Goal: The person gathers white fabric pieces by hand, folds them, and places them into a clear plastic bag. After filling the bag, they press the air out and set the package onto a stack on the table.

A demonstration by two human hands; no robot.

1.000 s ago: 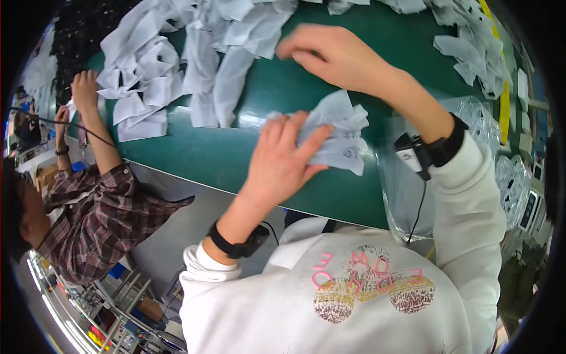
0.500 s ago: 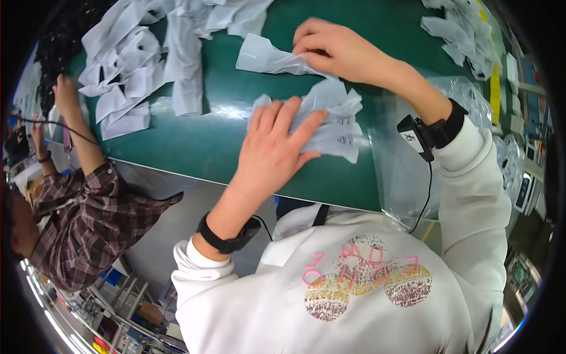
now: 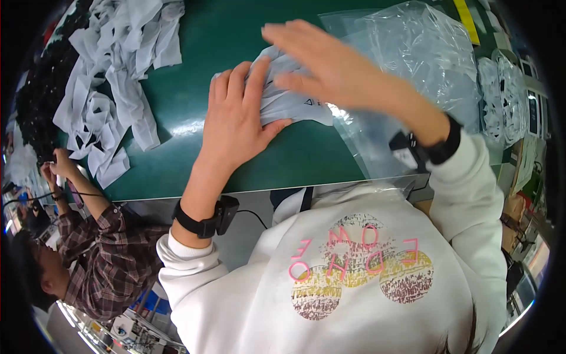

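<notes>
Thin frosted-white plastic bags (image 3: 300, 112) lie in a small pile on the green table in front of me, with small dark print near the near edge. My left hand (image 3: 233, 121) rests flat across their left side, fingers stretched out, pressing on the pile. Over the pile's right and far part hovers my right hand (image 3: 327, 68), fingers extended and thumb apart, holding nothing that I can see. Whether its fingertips touch the bags cannot be made out. Both hands cover much of the pile.
A loose heap of similar frosted bags (image 3: 127, 68) spreads over the left of the table (image 3: 227, 29), beside a black pile (image 3: 44, 97). Large clear plastic sheets or bags (image 3: 421, 65) lie right, near a yellow strip (image 3: 466, 20). A co-worker in a plaid shirt (image 3: 112, 265) works at left.
My right hand has gone from gripping a separate bag at the far side to stretched open over the pile. That bag no longer shows separately. The whole view has shifted.
</notes>
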